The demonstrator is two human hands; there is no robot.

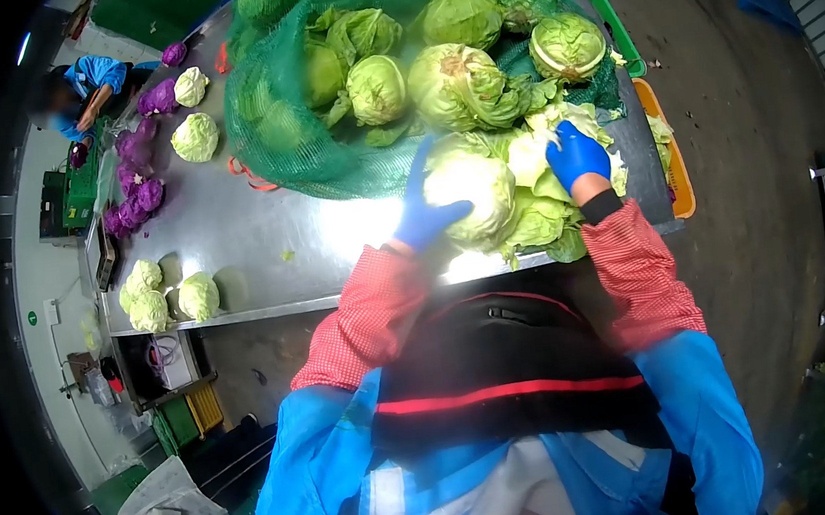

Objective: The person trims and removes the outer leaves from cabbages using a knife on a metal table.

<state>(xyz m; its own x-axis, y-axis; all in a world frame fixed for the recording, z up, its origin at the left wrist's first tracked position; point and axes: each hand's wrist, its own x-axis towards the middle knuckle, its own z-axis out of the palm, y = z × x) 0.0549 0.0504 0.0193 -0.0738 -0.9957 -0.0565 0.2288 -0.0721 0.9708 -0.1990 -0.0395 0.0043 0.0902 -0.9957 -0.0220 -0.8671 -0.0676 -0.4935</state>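
Bench [321,252], near edge toward right corner: pale cabbage [477,198], left hand [429,201] gloved in blue, spread against its left side, right hand [578,156], same glove, on the leaves [539,221] just right of it, grip unclear. Toward the far edge, green net [349,179] around several green heads [459,74]; small pale heads [198,296] at near left corner, purple heads [147,196] strung along left edge. Orange crate [679,164] beside right edge; another person [100,73] beyond left edge, toward far corner.

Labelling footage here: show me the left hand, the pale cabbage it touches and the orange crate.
Left hand [420,206]: head view, back of hand.
Pale cabbage [484,190]: head view, rounded middle.
Orange crate [683,177]: head view, right-side rim.
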